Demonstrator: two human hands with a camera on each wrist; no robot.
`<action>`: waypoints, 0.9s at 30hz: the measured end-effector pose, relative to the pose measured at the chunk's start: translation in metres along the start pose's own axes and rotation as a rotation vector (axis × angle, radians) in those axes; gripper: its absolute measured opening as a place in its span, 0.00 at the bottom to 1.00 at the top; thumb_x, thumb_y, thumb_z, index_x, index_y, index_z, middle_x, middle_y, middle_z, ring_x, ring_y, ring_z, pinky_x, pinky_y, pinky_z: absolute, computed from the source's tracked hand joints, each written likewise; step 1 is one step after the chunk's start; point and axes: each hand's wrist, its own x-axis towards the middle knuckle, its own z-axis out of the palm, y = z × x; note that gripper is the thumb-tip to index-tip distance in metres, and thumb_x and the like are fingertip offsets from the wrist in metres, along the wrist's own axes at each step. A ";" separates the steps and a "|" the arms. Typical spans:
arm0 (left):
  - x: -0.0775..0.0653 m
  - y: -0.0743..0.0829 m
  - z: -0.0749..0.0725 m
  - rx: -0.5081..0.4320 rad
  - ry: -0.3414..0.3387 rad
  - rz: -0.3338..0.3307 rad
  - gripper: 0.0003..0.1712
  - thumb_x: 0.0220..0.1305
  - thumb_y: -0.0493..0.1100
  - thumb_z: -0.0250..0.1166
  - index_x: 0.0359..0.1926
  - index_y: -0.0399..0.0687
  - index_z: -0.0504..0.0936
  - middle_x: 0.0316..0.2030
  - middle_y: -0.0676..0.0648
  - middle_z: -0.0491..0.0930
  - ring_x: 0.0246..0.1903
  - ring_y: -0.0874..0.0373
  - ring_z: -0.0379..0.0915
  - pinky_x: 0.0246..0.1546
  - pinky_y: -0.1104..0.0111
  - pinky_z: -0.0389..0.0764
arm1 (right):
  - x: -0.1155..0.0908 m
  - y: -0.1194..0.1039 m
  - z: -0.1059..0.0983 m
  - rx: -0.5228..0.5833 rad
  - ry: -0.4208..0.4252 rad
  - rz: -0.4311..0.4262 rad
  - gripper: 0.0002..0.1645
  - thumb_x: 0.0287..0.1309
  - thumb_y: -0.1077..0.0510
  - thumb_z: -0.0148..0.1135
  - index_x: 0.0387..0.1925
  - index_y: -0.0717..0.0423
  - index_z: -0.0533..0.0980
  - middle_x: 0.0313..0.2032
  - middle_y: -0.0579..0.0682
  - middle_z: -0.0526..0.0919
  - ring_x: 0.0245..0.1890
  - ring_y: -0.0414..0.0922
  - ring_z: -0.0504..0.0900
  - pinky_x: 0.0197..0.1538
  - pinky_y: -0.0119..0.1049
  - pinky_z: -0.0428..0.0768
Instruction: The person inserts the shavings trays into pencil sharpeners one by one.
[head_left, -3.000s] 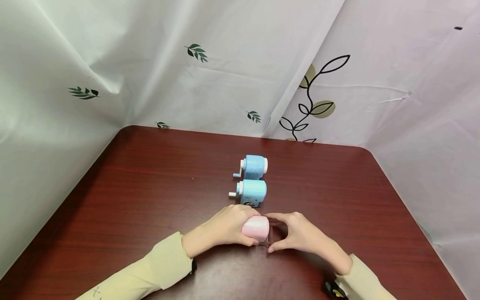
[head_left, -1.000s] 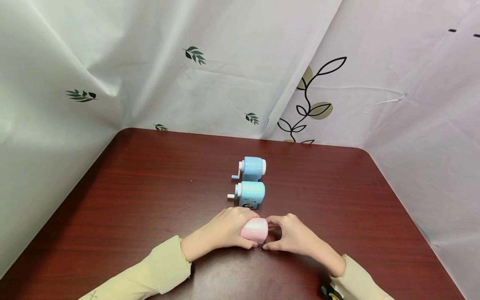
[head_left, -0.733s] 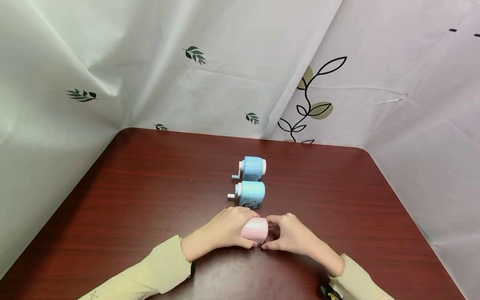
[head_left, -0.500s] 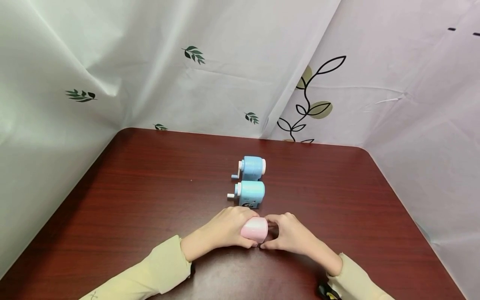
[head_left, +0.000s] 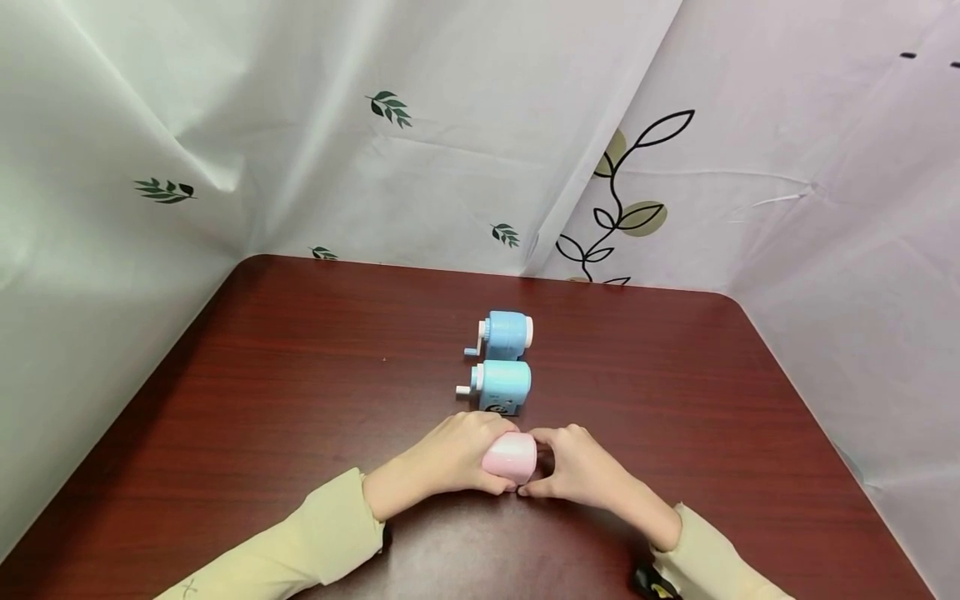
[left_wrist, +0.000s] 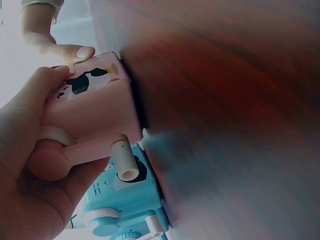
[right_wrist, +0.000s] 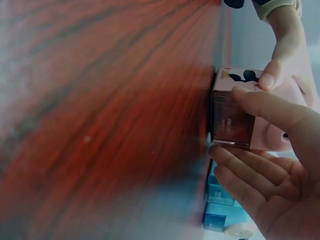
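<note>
A pink crank pencil sharpener (head_left: 512,457) stands on the table, and my left hand (head_left: 465,454) grips its body from the left. Its printed side and crank (left_wrist: 126,161) show in the left wrist view. In the right wrist view the clear drawer (right_wrist: 232,120) sits in the front of the sharpener. My right hand (head_left: 581,468) holds that drawer end between thumb and fingers, thumb on one edge and fingertips along the opposite one. Directly behind stands a light blue pencil sharpener (head_left: 506,385), close to my left hand.
A second blue pencil sharpener (head_left: 507,335) stands farther back, its crank pointing left. The reddish-brown table (head_left: 315,350) reaches back to a white leaf-printed curtain (head_left: 442,150). A black wrist device (head_left: 654,582) shows under the right sleeve.
Three seconds ago the clear drawer stuck out from the pink sharpener; now it sits in the body. My right hand has moved left with it. My left hand keeps its grip.
</note>
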 end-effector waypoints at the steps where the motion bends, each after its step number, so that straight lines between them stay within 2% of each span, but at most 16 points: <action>1: 0.000 0.000 0.000 -0.002 0.000 -0.002 0.29 0.38 0.54 0.70 0.43 0.47 0.78 0.35 0.53 0.78 0.32 0.62 0.71 0.31 0.70 0.74 | 0.000 0.000 0.000 0.000 0.000 -0.003 0.25 0.30 0.45 0.74 0.34 0.49 0.77 0.24 0.34 0.77 0.19 0.32 0.66 0.24 0.25 0.67; 5: 0.000 0.000 0.001 -0.006 0.002 -0.009 0.29 0.38 0.54 0.70 0.43 0.47 0.78 0.35 0.53 0.78 0.32 0.63 0.71 0.31 0.70 0.74 | -0.001 0.000 0.000 0.000 0.003 -0.010 0.25 0.31 0.44 0.74 0.34 0.49 0.77 0.23 0.35 0.77 0.19 0.32 0.66 0.24 0.26 0.68; 11: -0.001 0.001 0.000 -0.029 -0.009 -0.037 0.29 0.39 0.54 0.71 0.44 0.48 0.77 0.37 0.53 0.78 0.34 0.62 0.70 0.32 0.70 0.74 | -0.002 0.000 0.001 0.000 0.000 -0.008 0.26 0.32 0.45 0.74 0.37 0.49 0.77 0.26 0.34 0.78 0.21 0.36 0.71 0.27 0.27 0.70; 15: -0.003 0.001 -0.001 -0.005 -0.018 -0.066 0.33 0.39 0.56 0.71 0.48 0.48 0.75 0.38 0.52 0.77 0.36 0.61 0.70 0.33 0.68 0.75 | -0.002 0.000 0.001 0.003 -0.013 -0.004 0.28 0.34 0.44 0.73 0.41 0.49 0.77 0.29 0.35 0.79 0.24 0.37 0.73 0.30 0.28 0.72; 21: -0.009 -0.002 -0.005 0.026 0.013 -0.127 0.41 0.45 0.67 0.65 0.56 0.48 0.71 0.46 0.49 0.77 0.44 0.58 0.71 0.41 0.62 0.76 | -0.004 0.006 -0.004 0.020 -0.038 0.034 0.43 0.35 0.40 0.72 0.53 0.56 0.72 0.43 0.44 0.82 0.40 0.35 0.77 0.43 0.37 0.76; 24: -0.012 -0.007 -0.013 0.054 0.045 -0.147 0.36 0.53 0.68 0.58 0.55 0.50 0.72 0.47 0.50 0.77 0.46 0.59 0.72 0.42 0.60 0.76 | -0.007 0.013 -0.010 0.022 -0.019 0.062 0.46 0.36 0.40 0.72 0.56 0.60 0.69 0.46 0.49 0.81 0.45 0.38 0.77 0.45 0.41 0.76; 27: -0.014 -0.017 -0.024 0.079 0.147 -0.125 0.23 0.62 0.60 0.54 0.49 0.52 0.78 0.42 0.53 0.80 0.42 0.61 0.74 0.39 0.62 0.77 | -0.009 0.023 -0.015 -0.028 0.024 0.095 0.45 0.41 0.40 0.69 0.58 0.60 0.67 0.50 0.53 0.79 0.48 0.43 0.76 0.47 0.44 0.76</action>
